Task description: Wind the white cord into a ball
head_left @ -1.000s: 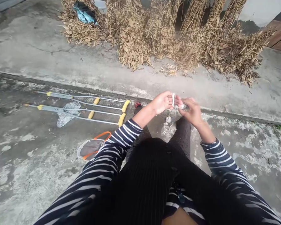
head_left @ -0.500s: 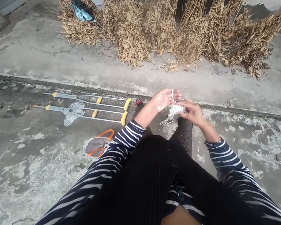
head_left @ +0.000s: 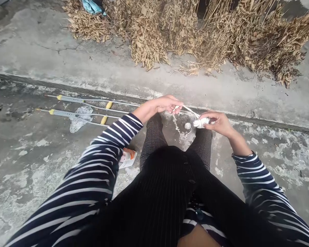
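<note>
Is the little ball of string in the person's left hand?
No, the ball of string sits apart from the left hand, which pinches a white strand.

**Inventory: pairs and singles**

2 hands: left hand (head_left: 167,105), right hand (head_left: 217,124).
2 striped sleeves: left sleeve (head_left: 74,178), right sleeve (head_left: 257,185).
2 trouser legs: left trouser leg (head_left: 153,144), right trouser leg (head_left: 202,147).
2 aluminium crutches: upper crutch (head_left: 74,100), lower crutch (head_left: 67,113).
2 yellow crutch handgrips in view: upper handgrip (head_left: 108,105), lower handgrip (head_left: 104,120).
1 white cord bundle (head_left: 201,122).
1 white cord strand (head_left: 189,109).
1 small white cord ball (head_left: 187,126).
1 clear plastic bag (head_left: 79,118).
1 blue cloth (head_left: 92,5).
1 orange-and-white packet (head_left: 127,157).
Dried plant bundles (head_left: 146,41): too tangled to count.
</note>
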`<state>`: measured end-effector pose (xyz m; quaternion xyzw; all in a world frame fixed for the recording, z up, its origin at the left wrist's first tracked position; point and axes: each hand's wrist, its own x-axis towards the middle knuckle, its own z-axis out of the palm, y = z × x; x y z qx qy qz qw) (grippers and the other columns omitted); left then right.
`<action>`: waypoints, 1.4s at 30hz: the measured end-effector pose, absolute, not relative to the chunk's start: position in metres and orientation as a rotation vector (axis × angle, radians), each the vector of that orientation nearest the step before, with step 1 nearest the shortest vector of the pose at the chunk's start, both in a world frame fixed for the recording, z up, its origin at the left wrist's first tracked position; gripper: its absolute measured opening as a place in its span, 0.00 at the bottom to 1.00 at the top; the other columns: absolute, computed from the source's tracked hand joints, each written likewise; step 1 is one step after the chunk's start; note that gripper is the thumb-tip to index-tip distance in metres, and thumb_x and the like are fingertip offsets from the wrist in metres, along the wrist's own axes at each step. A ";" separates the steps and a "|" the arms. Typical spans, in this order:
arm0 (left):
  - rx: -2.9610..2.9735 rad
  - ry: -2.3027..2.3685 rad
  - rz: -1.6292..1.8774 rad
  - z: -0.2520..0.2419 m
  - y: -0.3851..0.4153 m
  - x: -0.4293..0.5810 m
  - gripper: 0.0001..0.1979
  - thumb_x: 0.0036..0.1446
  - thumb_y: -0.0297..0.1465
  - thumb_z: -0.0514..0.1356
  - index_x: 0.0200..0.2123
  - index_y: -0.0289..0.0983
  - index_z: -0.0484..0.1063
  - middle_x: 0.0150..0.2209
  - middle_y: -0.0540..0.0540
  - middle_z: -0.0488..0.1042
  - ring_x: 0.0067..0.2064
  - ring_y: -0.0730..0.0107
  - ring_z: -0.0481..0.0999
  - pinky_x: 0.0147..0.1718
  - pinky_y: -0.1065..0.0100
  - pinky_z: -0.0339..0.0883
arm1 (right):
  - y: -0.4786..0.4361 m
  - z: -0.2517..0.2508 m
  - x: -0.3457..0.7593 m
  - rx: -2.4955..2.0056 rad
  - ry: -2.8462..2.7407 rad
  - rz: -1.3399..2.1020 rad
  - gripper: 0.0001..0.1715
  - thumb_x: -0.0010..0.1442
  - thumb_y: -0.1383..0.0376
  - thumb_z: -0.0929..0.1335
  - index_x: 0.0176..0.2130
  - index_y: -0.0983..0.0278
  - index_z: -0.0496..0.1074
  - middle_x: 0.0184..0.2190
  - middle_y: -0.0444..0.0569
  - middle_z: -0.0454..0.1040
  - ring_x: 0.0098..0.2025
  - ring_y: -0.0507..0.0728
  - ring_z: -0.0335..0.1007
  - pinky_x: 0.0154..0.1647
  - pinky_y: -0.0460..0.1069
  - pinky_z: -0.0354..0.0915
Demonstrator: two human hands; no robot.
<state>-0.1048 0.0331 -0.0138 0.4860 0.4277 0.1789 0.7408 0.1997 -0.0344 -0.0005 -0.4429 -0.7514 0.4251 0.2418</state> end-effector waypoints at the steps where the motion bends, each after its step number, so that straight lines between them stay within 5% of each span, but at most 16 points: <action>1: 1.147 0.962 0.312 -0.012 0.039 -0.108 0.14 0.56 0.36 0.72 0.25 0.33 0.77 0.23 0.43 0.75 0.21 0.74 0.72 0.19 0.74 0.59 | -0.034 0.002 0.200 -1.221 -2.065 1.201 0.15 0.50 0.62 0.76 0.41 0.61 0.85 0.43 0.50 0.81 0.40 0.57 0.74 0.36 0.50 0.67; 9: 1.467 1.057 0.185 -0.034 0.085 -0.082 0.07 0.41 0.21 0.72 0.19 0.36 0.79 0.19 0.49 0.73 0.21 0.72 0.73 0.21 0.74 0.63 | -0.034 0.007 0.194 -1.123 -1.685 1.751 0.17 0.43 0.69 0.78 0.37 0.61 0.84 0.33 0.45 0.81 0.31 0.52 0.75 0.32 0.46 0.71; 12: 1.392 1.077 0.437 -0.051 0.074 -0.059 0.02 0.51 0.24 0.68 0.27 0.33 0.82 0.30 0.42 0.80 0.30 0.68 0.79 0.28 0.70 0.71 | -0.036 -0.004 0.195 -1.110 -1.371 1.902 0.19 0.38 0.70 0.79 0.35 0.61 0.83 0.29 0.44 0.81 0.27 0.52 0.74 0.29 0.47 0.71; 17: 1.176 0.862 0.781 -0.067 0.008 -0.032 0.11 0.58 0.26 0.65 0.45 0.34 0.82 0.50 0.38 0.81 0.47 0.66 0.80 0.39 0.69 0.76 | -0.040 -0.018 0.204 -1.204 -1.051 1.924 0.21 0.36 0.70 0.78 0.35 0.61 0.82 0.31 0.43 0.82 0.28 0.53 0.75 0.32 0.48 0.73; 21: 1.035 0.690 0.818 -0.066 -0.037 -0.018 0.20 0.57 0.29 0.69 0.53 0.36 0.79 0.52 0.37 0.80 0.49 0.65 0.80 0.41 0.66 0.77 | -0.040 -0.023 0.209 -1.207 -0.997 1.935 0.21 0.40 0.68 0.77 0.39 0.61 0.81 0.33 0.44 0.82 0.30 0.53 0.75 0.35 0.50 0.73; 25: 1.009 0.768 0.777 -0.062 -0.042 -0.017 0.12 0.59 0.32 0.69 0.43 0.30 0.80 0.34 0.42 0.81 0.33 0.72 0.79 0.34 0.69 0.74 | -0.044 -0.023 0.205 -1.163 -1.051 1.919 0.21 0.41 0.67 0.77 0.39 0.60 0.81 0.33 0.44 0.81 0.31 0.54 0.75 0.36 0.50 0.73; 28: 1.110 0.706 0.637 -0.055 -0.034 -0.031 0.11 0.61 0.35 0.66 0.34 0.31 0.80 0.29 0.44 0.79 0.30 0.73 0.78 0.30 0.71 0.71 | -0.053 -0.021 0.199 -1.152 -1.155 1.844 0.21 0.40 0.67 0.78 0.38 0.60 0.80 0.34 0.44 0.81 0.33 0.55 0.76 0.38 0.52 0.74; 34: 1.496 0.883 0.462 -0.040 -0.026 -0.053 0.11 0.53 0.23 0.59 0.20 0.33 0.76 0.21 0.50 0.75 0.23 0.79 0.70 0.25 0.76 0.59 | -0.077 -0.028 0.180 -1.128 -1.201 1.813 0.21 0.36 0.66 0.80 0.35 0.60 0.80 0.30 0.43 0.80 0.30 0.53 0.74 0.33 0.48 0.71; 37: 1.555 0.965 0.462 -0.042 -0.025 -0.052 0.12 0.52 0.23 0.59 0.19 0.33 0.76 0.20 0.51 0.75 0.22 0.80 0.67 0.24 0.75 0.56 | -0.080 -0.032 0.176 -1.111 -1.229 1.743 0.22 0.35 0.62 0.81 0.33 0.60 0.78 0.29 0.43 0.79 0.29 0.54 0.72 0.33 0.49 0.71; 42: 1.372 0.906 0.447 -0.060 -0.021 -0.050 0.11 0.56 0.25 0.60 0.23 0.33 0.79 0.27 0.45 0.80 0.26 0.76 0.76 0.26 0.75 0.65 | -0.076 -0.031 0.178 -1.090 -1.250 1.631 0.25 0.35 0.55 0.82 0.32 0.59 0.75 0.30 0.44 0.78 0.28 0.55 0.71 0.32 0.51 0.70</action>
